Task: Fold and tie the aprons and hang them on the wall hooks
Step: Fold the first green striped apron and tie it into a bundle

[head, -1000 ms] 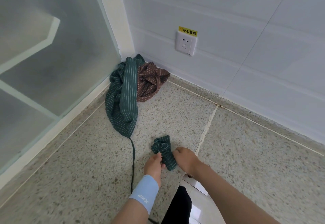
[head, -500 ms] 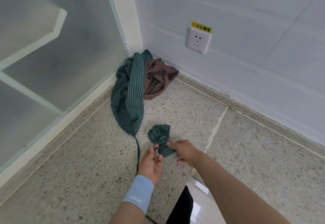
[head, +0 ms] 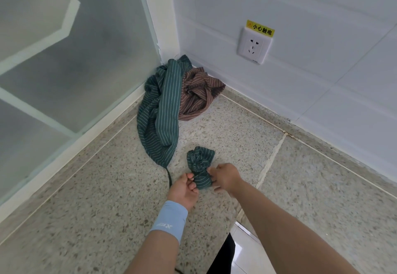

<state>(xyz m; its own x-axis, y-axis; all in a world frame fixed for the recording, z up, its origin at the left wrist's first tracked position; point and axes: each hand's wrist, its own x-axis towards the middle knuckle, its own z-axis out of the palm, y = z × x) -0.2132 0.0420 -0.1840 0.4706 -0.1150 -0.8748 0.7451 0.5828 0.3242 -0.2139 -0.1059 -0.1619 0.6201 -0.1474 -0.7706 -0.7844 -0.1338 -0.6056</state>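
Since half a second ago: left hand (head: 184, 187) moves in onto green bundle (head: 200, 162); right hand (head: 225, 177) keeps hold. Fingers of both hands curled, pinching bundle's near end. Bundle at floor level between hands.

Risks:
- Tie looks slack; bundle may unroll on lift.
- Strap (head: 169, 177) of loose green apron (head: 160, 119) just left of left hand; may snag.

Brown apron (head: 199, 95) in far corner. Glass panel (head: 64, 69) left, wall (head: 322, 69) far. Open floor (head: 322, 187) right and near. Hooks not in view.
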